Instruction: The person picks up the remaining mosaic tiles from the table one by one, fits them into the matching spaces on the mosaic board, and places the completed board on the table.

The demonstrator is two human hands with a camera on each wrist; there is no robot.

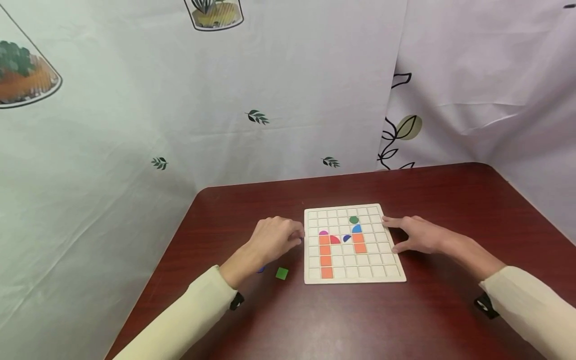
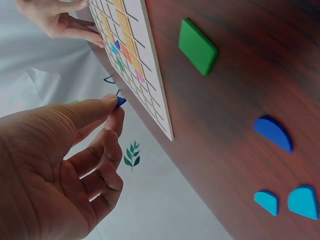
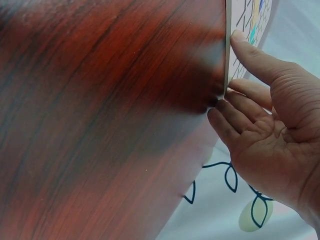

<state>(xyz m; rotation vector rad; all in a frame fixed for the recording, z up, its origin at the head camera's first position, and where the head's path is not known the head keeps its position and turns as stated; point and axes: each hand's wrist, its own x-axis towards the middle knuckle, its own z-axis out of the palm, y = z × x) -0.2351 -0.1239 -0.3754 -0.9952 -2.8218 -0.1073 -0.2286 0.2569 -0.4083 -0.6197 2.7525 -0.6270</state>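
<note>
My left hand (image 1: pixel 276 237) is just off the left edge of a white grid board (image 1: pixel 387 257). Between its thumb and index finger it pinches a small dark blue piece (image 2: pixel 120 102), mostly covered by the fingertips. Relaxed, my right hand (image 1: pixel 418 234) rests at the board's right edge, the thumb (image 3: pixel 239 37) on its border. On the grid stand a column of orange squares (image 1: pixel 326 250) topped by a magenta half circle (image 1: pixel 323 233), and a red quarter circle (image 1: pixel 335 239). Farther right are a dark blue piece (image 1: pixel 347 238), a blue quarter circle (image 1: pixel 357 229) over two orange squares, and a green circle (image 1: pixel 354 220).
Left of the board, a green square (image 1: pixel 282 273) lies loose on the dark red wooden table (image 1: pixel 351 320). Near it are a dark blue half circle (image 2: pixel 273 132) and two light blue pieces (image 2: pixel 303 201). Behind the table hangs a white printed cloth (image 1: pixel 292 75).
</note>
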